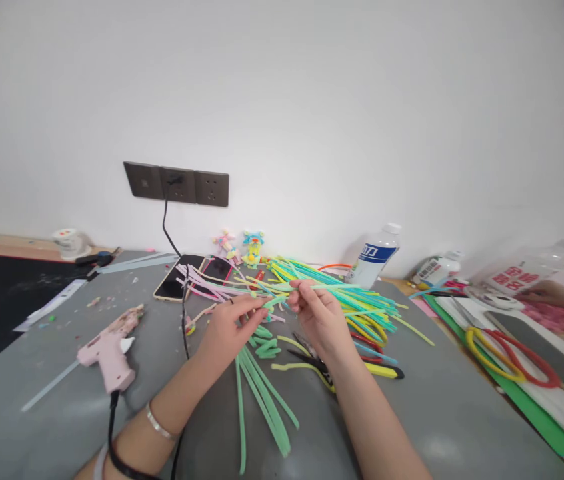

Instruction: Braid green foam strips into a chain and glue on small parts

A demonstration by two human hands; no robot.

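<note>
My left hand point(232, 327) and my right hand point(315, 310) meet over the grey mat point(62, 407), both pinching a short green pipe cleaner piece point(277, 300) held between them. Right behind the hands lies a heap of green, yellow and pink pipe cleaners point(342, 293). Cut green lengths point(262, 393) lie on the mat below my wrists. Black and yellow pliers point(357, 367) rest under my right wrist.
A pink glue gun point(109, 350) lies at the left, its black cord running toward me. Two phones point(182, 275) lie near the wall sockets point(177, 183). Small figures point(252, 248), bottles point(375, 255), another person's hand point(547, 292) and red and yellow rings point(507, 347) are at the right.
</note>
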